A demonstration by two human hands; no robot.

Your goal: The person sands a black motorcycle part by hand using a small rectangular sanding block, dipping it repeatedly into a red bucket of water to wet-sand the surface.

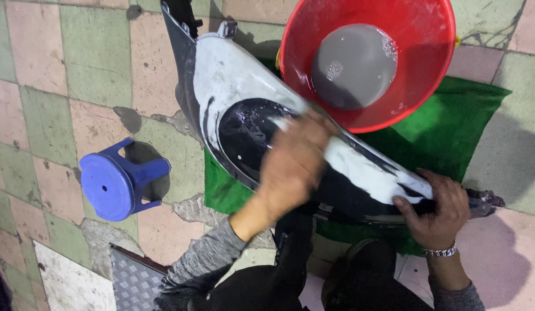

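Right hand clenched around the narrow end of a soapy black scooter body panel; left hand pressed flat on its middle — whether it holds a cloth, cannot tell. Panel lies across one green cloth on the tiled floor. One red bucket of grey water at the cloth's far edge; one blue stool well apart.

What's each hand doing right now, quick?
Left hand: pressed flat on the soapy black panel; whether it holds a cloth or sponge cannot be told.
Right hand: fingers curled over the panel's narrow end, gripping it.
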